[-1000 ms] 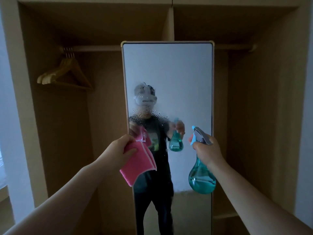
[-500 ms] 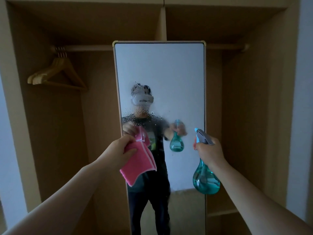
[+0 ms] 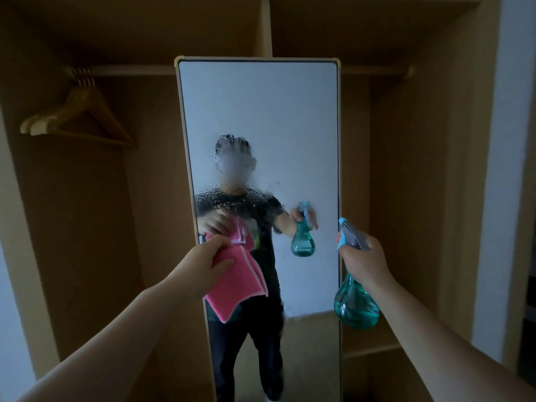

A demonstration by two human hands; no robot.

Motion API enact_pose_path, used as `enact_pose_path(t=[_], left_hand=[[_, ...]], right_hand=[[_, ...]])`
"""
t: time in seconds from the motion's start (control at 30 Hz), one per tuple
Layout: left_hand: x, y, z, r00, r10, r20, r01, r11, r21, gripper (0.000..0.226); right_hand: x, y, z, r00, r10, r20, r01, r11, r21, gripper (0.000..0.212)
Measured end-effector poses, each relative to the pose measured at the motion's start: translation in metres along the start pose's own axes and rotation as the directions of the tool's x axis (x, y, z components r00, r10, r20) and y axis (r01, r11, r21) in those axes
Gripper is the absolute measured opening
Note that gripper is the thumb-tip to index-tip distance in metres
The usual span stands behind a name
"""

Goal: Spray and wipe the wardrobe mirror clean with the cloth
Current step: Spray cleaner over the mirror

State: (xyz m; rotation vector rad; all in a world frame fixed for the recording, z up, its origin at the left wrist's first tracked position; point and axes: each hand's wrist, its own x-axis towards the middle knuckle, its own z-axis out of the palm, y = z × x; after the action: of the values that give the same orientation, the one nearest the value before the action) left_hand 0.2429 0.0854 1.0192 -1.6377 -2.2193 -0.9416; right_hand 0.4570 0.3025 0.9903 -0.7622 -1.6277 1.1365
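Note:
A tall mirror (image 3: pixel 290 117) with a thin pale frame stands in the middle of an open wooden wardrobe. Spray droplets cover a band of the glass around its middle left. My left hand (image 3: pixel 203 265) grips a folded pink cloth (image 3: pixel 237 285), held just in front of the mirror's lower left part. My right hand (image 3: pixel 362 262) holds a teal spray bottle (image 3: pixel 355 306) by its neck, near the mirror's right edge, with the grey nozzle pointing left at the glass. The mirror reflects both hands, the cloth and the bottle.
Wooden hangers (image 3: pixel 78 117) hang from the rail at the upper left of the wardrobe (image 3: pixel 420 169). A low shelf (image 3: pixel 368 346) sits at the lower right behind the mirror. A white wall (image 3: pixel 504 169) borders the wardrobe on the right.
The view has shifted slightly, so the mirror sits a little left of where it was. Both hands keep their grips and stay in nearly the same places before the glass.

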Motion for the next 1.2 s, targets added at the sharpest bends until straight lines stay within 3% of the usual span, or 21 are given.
enact_pose_path(t=[0.47, 0.87, 1.2], left_hand=[[-0.020, -0.007, 0.043, 0.993, -0.031, 0.117, 0.030, 0.999, 0.016, 0.010], [-0.040, -0.020, 0.054, 0.988, -0.062, 0.141, 0.064, 0.998, -0.010, 0.012], [-0.054, -0.033, 0.039, 0.988, -0.090, 0.122, 0.093, 0.996, -0.017, 0.014]], right_hand=[[-0.023, 0.059, -0.008, 0.992, 0.124, 0.030, -0.122, 0.991, -0.061, 0.031], [-0.038, 0.080, -0.006, 0.995, 0.099, -0.019, -0.100, 0.995, -0.023, 0.017], [-0.054, 0.075, 0.017, 0.989, 0.083, 0.125, -0.081, 0.996, -0.022, 0.028]])
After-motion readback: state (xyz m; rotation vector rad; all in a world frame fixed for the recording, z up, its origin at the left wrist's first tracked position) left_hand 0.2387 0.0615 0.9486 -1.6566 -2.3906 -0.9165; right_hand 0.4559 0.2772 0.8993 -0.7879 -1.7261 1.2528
